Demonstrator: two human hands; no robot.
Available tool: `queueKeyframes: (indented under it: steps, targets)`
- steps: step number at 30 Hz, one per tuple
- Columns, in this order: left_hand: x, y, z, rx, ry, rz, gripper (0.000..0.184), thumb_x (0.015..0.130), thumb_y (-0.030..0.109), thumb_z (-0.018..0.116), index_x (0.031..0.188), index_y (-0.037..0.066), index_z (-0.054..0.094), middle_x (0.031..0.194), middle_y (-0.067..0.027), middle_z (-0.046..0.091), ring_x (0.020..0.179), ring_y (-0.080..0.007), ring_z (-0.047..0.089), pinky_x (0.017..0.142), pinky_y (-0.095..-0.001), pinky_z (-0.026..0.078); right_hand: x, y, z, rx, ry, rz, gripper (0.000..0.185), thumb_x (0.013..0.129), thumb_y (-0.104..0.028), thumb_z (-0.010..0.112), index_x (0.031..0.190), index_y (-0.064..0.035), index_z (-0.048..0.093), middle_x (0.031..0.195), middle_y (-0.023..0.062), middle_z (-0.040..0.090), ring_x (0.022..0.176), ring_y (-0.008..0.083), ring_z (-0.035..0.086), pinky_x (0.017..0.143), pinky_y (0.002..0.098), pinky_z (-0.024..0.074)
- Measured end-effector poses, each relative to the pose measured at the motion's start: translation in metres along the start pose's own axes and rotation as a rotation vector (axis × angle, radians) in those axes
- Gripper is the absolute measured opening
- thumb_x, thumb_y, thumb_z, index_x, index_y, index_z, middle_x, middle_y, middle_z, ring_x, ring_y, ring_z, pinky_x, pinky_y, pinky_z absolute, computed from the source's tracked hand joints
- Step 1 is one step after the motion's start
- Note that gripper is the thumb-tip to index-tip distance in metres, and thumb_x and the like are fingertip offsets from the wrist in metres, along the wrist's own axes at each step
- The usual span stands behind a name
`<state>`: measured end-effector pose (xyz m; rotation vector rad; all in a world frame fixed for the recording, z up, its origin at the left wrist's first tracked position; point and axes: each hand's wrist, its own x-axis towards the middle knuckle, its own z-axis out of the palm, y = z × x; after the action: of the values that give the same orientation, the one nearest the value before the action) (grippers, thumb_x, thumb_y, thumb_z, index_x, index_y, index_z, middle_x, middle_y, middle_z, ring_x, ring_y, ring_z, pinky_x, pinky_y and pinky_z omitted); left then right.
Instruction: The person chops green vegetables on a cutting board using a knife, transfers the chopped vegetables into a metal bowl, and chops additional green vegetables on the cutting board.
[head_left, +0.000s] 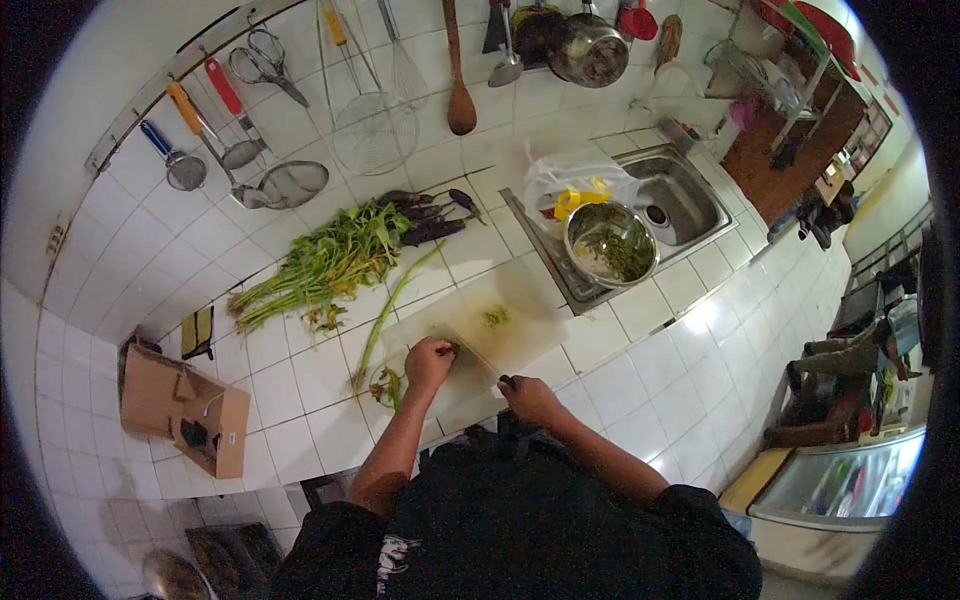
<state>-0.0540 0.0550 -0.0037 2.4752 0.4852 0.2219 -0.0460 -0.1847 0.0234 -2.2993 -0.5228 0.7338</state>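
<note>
My left hand (pixel 430 366) is closed at the left part of the pale cutting board (pixel 530 325), its fingers around something dark and small that I cannot make out. My right hand (pixel 530 400) grips the black handle of a knife (pixel 480 355), whose blade points up and left across the board. A little pile of chopped greens (pixel 495 317) lies on the board beyond the blade. Left of the board are a long green stalk (pixel 385 320) and some wilted leaves (pixel 387 387). A metal bowl (pixel 610 243) holding cut greens stands at the sink's left side.
Leafy greens (pixel 340 255) and dark purple eggplants (pixel 425 215) lie near the tiled wall. The sink (pixel 685 195) is at the back right, with a plastic bag (pixel 580 180) beside it. An open cardboard box (pixel 230 435) sits at the left. Utensils hang above.
</note>
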Motion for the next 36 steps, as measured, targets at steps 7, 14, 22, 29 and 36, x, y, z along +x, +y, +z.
queueKeyframes:
  steps: [7, 14, 22, 29, 36]
  targets:
    - [0.005, 0.006, -0.006, -0.037, -0.068, -0.058, 0.017, 0.068, 0.025, 0.075, 0.082, 0.015, 0.076, 0.082, -0.0073, 0.069, 0.077, -0.0275, 0.067, 0.070, -0.0382, 0.053, -0.016, 0.003, -0.014, -0.013, 0.027, 0.062, 0.051, 0.096, -0.043, 0.046, 0.091, 0.0042, 0.064, 0.085, 0.0302, 0.063, 0.087, 0.0471, 0.061, 0.078, 0.0531, 0.0468]
    - [0.010, -0.008, -0.002, -0.080, -0.076, -0.020, 0.018, 0.067, 0.025, 0.073, 0.083, 0.015, 0.076, 0.081, -0.0094, 0.070, 0.076, -0.0282, 0.068, 0.068, -0.0389, 0.054, -0.012, 0.004, 0.002, 0.027, 0.021, -0.020, 0.049, 0.096, -0.043, 0.047, 0.090, 0.0038, 0.063, 0.084, 0.0287, 0.064, 0.086, 0.0467, 0.061, 0.077, 0.0524, 0.0468]
    - [0.009, -0.009, -0.001, -0.084, -0.072, -0.046, 0.019, 0.066, 0.023, 0.075, 0.083, 0.014, 0.076, 0.080, -0.0087, 0.071, 0.072, -0.0262, 0.068, 0.068, -0.0369, 0.054, -0.008, -0.007, -0.006, 0.014, 0.011, 0.009, 0.048, 0.096, -0.041, 0.046, 0.091, 0.0038, 0.063, 0.086, 0.0287, 0.064, 0.086, 0.0469, 0.061, 0.078, 0.0535, 0.0460]
    - [0.005, -0.013, 0.003, -0.090, 0.012, -0.043, 0.019, 0.065, 0.019, 0.077, 0.080, 0.009, 0.073, 0.076, -0.0091, 0.069, 0.071, -0.0257, 0.068, 0.067, -0.0368, 0.054, -0.004, -0.002, -0.012, -0.032, -0.004, 0.020, 0.053, 0.097, -0.044, 0.041, 0.092, 0.0038, 0.063, 0.090, 0.0294, 0.064, 0.090, 0.0476, 0.061, 0.083, 0.0542, 0.0469]
    - [0.015, -0.032, 0.007, -0.134, 0.063, 0.159, 0.019, 0.062, 0.016, 0.077, 0.078, 0.008, 0.072, 0.076, -0.0109, 0.068, 0.069, -0.0257, 0.067, 0.066, -0.0357, 0.053, -0.012, -0.002, -0.007, 0.010, -0.044, 0.057, 0.047, 0.094, -0.042, 0.050, 0.091, 0.0032, 0.064, 0.084, 0.0288, 0.064, 0.086, 0.0450, 0.063, 0.077, 0.0508, 0.0473]
